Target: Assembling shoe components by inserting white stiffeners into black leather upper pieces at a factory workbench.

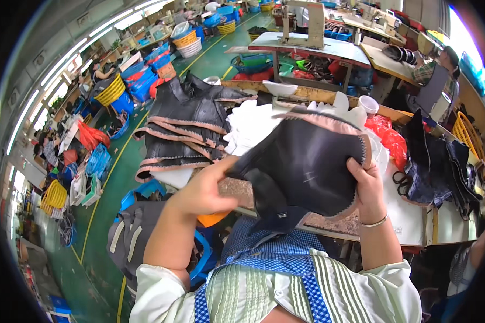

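A black leather boot upper [320,169] with a pinkish, zigzag-stitched edge is held up before my chest. My right hand [367,185] pinches its right edge, thumb on the front face and the other fingers behind. At the upper's left corner, my left hand [207,188] has its fingertips closed on the leather, partly hidden; its thumb points toward a dark strap-like flap [269,196]. Just beyond my left hand lies a pile of similar black uppers [186,121]. White cut pieces [250,126] lie between that pile and the upper I hold.
Scissors [401,183] and dark boot pieces [434,167] lie on the table at the right. A white cup [368,105] and red plastic bag [390,140] stand behind the upper. Beside my left arm is a grey garment [140,231]. A person [442,75] sits at the far right.
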Action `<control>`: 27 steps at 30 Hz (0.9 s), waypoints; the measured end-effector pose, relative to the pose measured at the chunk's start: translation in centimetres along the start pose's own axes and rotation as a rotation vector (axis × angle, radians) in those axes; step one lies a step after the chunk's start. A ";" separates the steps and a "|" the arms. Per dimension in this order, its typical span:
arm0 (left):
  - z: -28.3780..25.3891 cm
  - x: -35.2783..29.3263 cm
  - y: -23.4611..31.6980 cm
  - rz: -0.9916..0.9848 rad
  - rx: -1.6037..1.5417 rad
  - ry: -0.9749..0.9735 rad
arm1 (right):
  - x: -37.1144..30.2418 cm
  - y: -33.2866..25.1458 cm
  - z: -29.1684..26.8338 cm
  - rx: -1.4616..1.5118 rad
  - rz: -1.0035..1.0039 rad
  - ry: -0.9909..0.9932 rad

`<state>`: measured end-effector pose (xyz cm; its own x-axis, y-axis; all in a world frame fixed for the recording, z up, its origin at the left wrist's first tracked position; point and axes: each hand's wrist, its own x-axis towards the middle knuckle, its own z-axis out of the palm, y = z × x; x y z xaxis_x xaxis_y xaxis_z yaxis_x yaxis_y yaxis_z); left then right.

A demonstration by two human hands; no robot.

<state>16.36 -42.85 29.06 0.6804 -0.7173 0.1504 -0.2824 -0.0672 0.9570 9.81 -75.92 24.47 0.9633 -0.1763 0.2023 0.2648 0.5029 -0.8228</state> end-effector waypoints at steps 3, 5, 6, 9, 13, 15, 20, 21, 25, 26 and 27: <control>0.7 1.3 3.4 0.137 0.046 -0.086 | -0.3 -0.9 1.6 -0.036 -0.022 -0.002; 1.7 1.8 4.4 -0.113 0.118 0.071 | -0.2 -0.9 1.6 -0.110 -0.068 -0.124; 2.4 2.2 3.6 -0.075 0.146 0.161 | -0.4 -1.3 2.0 -0.133 -0.093 -0.126; 4.2 2.8 3.3 0.155 0.565 0.371 | 0.1 -2.2 1.9 -0.104 -0.039 0.004; 4.8 3.3 0.9 0.657 1.111 0.591 | 0.7 -2.8 2.1 -0.103 -0.010 0.003; 3.9 2.6 -1.0 0.658 1.001 0.777 | 1.1 -1.5 1.2 -0.143 -0.231 0.046; -0.1 1.9 -1.5 0.519 0.395 1.223 | 3.0 -12.9 -3.3 -0.286 -0.847 0.893; -0.9 1.4 -2.5 0.453 0.349 1.192 | 3.5 -14.5 -8.3 -0.321 -0.985 0.906; -0.7 -0.7 -7.3 0.149 0.311 0.910 | 3.0 -14.8 -21.3 -0.271 -0.864 1.041; -0.2 -1.7 -8.9 0.078 0.221 0.919 | 3.1 -13.5 -23.1 -0.220 -0.720 1.027; 0.3 -2.8 -10.2 0.039 0.196 0.911 | 3.0 -12.0 -25.0 -0.177 -0.571 1.009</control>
<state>17.12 -40.39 18.82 0.9128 0.0942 0.3975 -0.3685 -0.2299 0.9007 8.46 -103.67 21.71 0.2142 -0.9696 0.1185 0.5617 0.0230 -0.8270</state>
